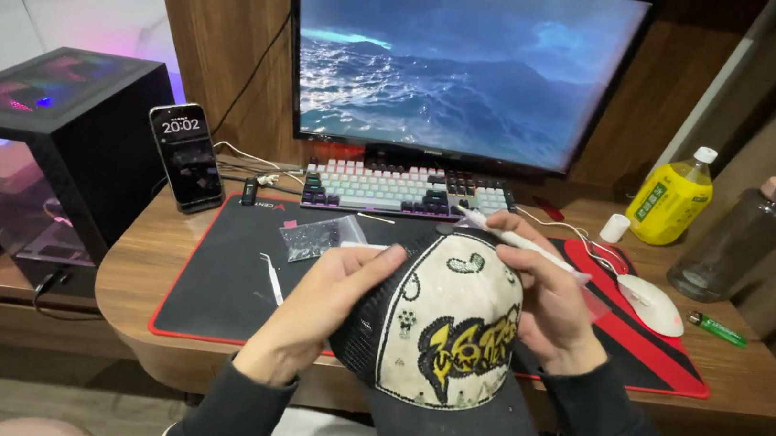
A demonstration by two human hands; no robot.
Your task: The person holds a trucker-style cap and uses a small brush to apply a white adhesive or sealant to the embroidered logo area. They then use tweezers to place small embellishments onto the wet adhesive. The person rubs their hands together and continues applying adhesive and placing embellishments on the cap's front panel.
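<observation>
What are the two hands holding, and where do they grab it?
The left hand holds the cap by its black mesh side. The right hand holds a white pen-like tool near its middle, over the cap's top.

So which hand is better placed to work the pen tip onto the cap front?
Probably the right hand: it already holds the white pen tool just above the cap. The left hand grips the cap's mesh side, steadying it.
</observation>
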